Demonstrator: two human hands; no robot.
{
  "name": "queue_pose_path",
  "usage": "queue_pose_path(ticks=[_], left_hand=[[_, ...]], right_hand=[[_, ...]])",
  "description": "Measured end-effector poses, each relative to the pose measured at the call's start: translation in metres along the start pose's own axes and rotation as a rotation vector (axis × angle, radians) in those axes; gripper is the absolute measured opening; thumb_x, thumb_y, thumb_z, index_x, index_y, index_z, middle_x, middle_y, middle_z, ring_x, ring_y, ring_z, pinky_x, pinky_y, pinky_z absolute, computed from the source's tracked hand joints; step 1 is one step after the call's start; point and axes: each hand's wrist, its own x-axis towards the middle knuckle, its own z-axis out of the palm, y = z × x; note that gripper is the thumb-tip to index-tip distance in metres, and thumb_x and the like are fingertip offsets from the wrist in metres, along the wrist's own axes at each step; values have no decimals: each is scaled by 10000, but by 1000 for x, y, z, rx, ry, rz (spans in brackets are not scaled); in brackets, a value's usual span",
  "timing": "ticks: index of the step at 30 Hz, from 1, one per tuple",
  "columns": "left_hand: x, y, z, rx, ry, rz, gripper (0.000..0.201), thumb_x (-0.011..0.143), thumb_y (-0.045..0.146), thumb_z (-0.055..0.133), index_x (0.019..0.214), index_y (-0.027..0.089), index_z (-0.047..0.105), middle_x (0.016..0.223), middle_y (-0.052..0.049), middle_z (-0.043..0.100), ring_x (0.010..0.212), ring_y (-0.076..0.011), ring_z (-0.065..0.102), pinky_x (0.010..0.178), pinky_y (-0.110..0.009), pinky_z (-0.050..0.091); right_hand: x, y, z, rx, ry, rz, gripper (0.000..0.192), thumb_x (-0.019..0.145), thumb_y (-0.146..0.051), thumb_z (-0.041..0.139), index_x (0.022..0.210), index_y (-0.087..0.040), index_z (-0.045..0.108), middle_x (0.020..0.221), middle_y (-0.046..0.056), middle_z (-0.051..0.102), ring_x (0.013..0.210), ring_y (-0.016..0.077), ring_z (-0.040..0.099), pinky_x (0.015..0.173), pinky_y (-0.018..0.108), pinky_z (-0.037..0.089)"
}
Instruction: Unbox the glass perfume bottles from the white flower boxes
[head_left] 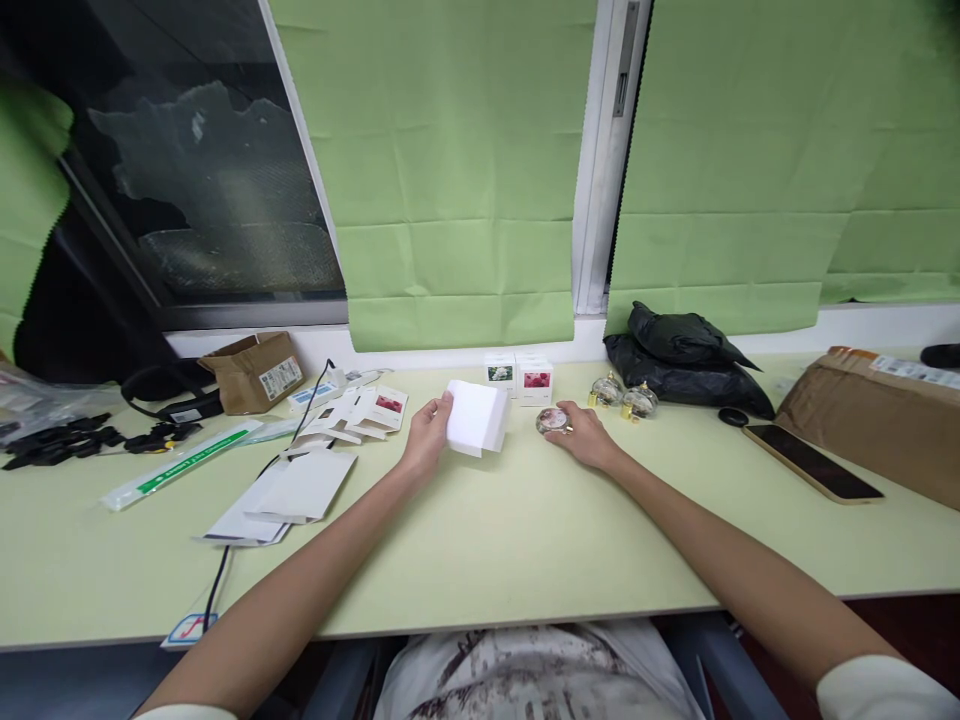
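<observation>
One box [474,415]: grasped by left grip [427,434]
One bottle [551,420]: grasped by right grip [590,436]
Two more bottles [640,401]: on bench [517,545]

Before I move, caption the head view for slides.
Left hand holds a white cardboard box; right hand holds a round, clear, pink-patterned container.

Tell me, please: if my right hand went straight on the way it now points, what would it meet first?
Probably the small white box with the red flower picture, just beyond the round item in your right hand; exact depth is unclear.
</observation>
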Motion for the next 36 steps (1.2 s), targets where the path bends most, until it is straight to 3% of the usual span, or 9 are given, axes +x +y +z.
queue_pose_path(ticks=[4, 6, 10, 18, 23, 27, 30, 34, 36], left_hand=[[-3, -2, 3, -90, -55, -58, 589, 775, 733, 724, 912, 165, 652, 835, -11, 629, 678, -115, 533, 569, -215, 423], [-6, -3, 5, -108, -109, -65, 564, 789, 717, 723, 925, 175, 645, 845, -5, 629, 696, -116, 539, 588, -210, 441], [-15, -3, 14, -112, -233, -81, 518, 808, 678, 735, 958, 198, 608, 836, 12, 637, 703, -117, 561, 599, -196, 449], [-34, -1, 25, 72, -584, 17, 447, 892, 560, 715, 1116, 187, 614, 957, -63, 742, 866, -209, 692, 754, -293, 518], [-34, -9, 26, 317, -386, 273, 386, 928, 525, 669, 1149, 210, 639, 1174, -83, 675, 994, -208, 633, 809, -308, 515], [-30, -12, 25, 341, -329, 292, 574, 871, 497, 749, 1327, 241, 511, 1351, -104, 588, 1095, -216, 622, 849, -327, 534], [-34, -7, 25, 376, -401, 340, 384, 929, 450, 693, 1209, 216, 575, 1232, -87, 661, 1075, -219, 652, 903, -356, 531], [-44, 3, 26, 545, -278, 634, 136, 981, 331, 623, 1043, 215, 587, 1258, -83, 640, 1169, -228, 632, 1002, -385, 492], [-48, 5, 26, 617, -261, 743, 75, 989, 277, 596, 1019, 220, 558, 1351, -100, 598, 1273, -242, 588, 1054, -408, 470]], right_hand=[[-6, -19, -11, 6, 140, -238, 617, 859, -497, 725, 1396, -249, 548, 1460, 133, 548, 1426, 390, 368, 1156, 574, 316], [-11, -33, -16, 121, 117, -350, 403, 960, -490, 615, 1293, -262, 614, 1352, 117, 623, 1325, 343, 481, 1130, 530, 362], [-25, -57, -16, 466, -111, -270, 397, 1010, -553, 517, 1214, -236, 642, 1059, 68, 719, 998, 255, 650, 901, 411, 518], [-28, -62, 5, 782, -152, -179, 484, 895, -534, 721, 1232, -189, 684, 1153, 97, 719, 1032, 263, 671, 886, 404, 557], [-23, -58, 9, 922, -168, -192, 511, 879, -504, 752, 1298, -223, 667, 1205, 87, 716, 1069, 259, 670, 925, 405, 559], [-22, -59, 8, 957, -192, -197, 491, 880, -502, 751, 1270, -217, 662, 1216, 87, 701, 1095, 260, 654, 944, 402, 550], [-24, -61, 6, 898, -182, -211, 473, 895, -515, 728, 1254, -222, 635, 1199, 81, 685, 1075, 239, 640, 929, 385, 545], [-26, -62, 5, 784, -96, -147, 489, 863, -537, 755, 1213, -251, 568, 1031, 26, 669, 850, 178, 629, 785, 338, 542], [-27, -62, 5, 844, -148, -109, 440, 874, -552, 741, 1125, -237, 564, 917, 9, 663, 784, 170, 638, 767, 344, 545]])
